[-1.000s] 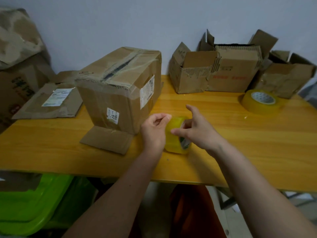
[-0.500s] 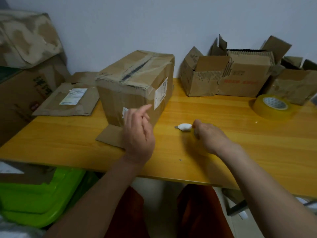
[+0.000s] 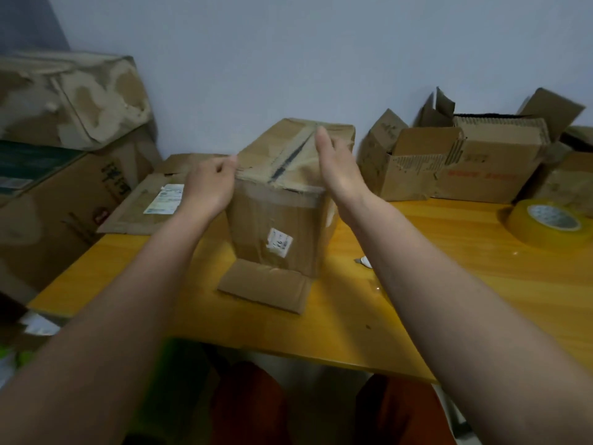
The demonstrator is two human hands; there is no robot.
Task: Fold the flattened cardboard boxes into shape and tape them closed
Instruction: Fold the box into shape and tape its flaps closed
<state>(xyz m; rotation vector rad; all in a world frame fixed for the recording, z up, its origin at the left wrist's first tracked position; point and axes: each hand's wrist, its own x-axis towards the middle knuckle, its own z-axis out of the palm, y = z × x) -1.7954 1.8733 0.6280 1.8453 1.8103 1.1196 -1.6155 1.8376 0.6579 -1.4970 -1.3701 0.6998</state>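
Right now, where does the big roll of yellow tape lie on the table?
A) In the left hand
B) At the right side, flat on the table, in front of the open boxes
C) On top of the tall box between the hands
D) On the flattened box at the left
B: the yellow tape roll lies flat on the table at the right, in front of the open boxes, away from both hands.

The right forearm (image 3: 417,252) hides most of a small white object (image 3: 364,261).
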